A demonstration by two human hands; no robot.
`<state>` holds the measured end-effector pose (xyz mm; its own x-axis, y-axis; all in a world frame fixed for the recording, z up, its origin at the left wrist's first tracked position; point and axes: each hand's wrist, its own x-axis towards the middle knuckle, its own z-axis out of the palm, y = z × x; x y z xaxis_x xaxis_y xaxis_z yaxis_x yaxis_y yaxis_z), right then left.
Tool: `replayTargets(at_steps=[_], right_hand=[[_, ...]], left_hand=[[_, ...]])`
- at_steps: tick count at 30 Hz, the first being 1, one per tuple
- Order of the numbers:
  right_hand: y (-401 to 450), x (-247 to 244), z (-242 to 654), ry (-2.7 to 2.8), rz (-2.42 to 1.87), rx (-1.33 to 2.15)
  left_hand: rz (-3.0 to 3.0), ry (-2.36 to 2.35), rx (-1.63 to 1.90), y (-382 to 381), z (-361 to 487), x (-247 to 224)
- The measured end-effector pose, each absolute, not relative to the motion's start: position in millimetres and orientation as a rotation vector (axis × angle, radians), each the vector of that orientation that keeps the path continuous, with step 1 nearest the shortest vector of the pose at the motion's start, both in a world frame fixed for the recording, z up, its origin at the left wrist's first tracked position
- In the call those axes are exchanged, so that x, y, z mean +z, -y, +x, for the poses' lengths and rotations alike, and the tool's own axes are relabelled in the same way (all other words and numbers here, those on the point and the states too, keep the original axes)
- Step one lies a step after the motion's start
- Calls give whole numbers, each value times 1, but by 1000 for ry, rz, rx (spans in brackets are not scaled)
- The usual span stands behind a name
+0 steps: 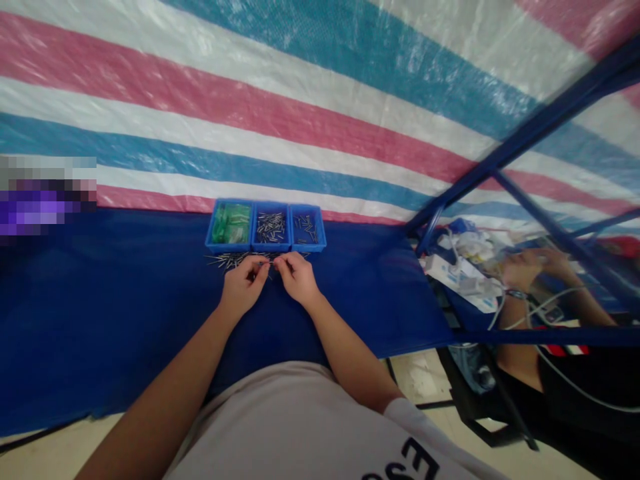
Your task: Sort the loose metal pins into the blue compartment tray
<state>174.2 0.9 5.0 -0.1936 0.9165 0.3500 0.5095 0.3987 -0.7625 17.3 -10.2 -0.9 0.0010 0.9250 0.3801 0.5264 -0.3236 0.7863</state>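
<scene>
My left hand (243, 285) and my right hand (299, 279) meet fingertip to fingertip just in front of the blue bins. Both are closed in a pinch, and a thin metal rod (271, 263) seems to run between them; its detail is too small to make out. Right behind my fingers, a pile of loose metal rods (231, 259) lies on the blue table, partly hidden by my hands. The middle blue bin (271, 247) holds many short metal pins (271, 227), and the right blue bin (309, 246) holds fewer. Green plastic packets (235, 225) fill the left blue bin (213, 247).
A striped plastic sheet (300, 140) hangs behind the blue table (125, 300). On the right stands a blue metal frame (470, 167). Beyond it, another person's hands (523, 267) are near cables and white packaging (460, 283). A purple object (35, 210) is at far left.
</scene>
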Motion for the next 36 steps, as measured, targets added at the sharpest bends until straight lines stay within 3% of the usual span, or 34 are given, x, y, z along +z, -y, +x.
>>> replayTargets(at_steps=[36], right_hand=[[0, 7, 171, 1857, -1164, 713]], left_hand=[[1913, -1419, 1273, 11, 17, -4]])
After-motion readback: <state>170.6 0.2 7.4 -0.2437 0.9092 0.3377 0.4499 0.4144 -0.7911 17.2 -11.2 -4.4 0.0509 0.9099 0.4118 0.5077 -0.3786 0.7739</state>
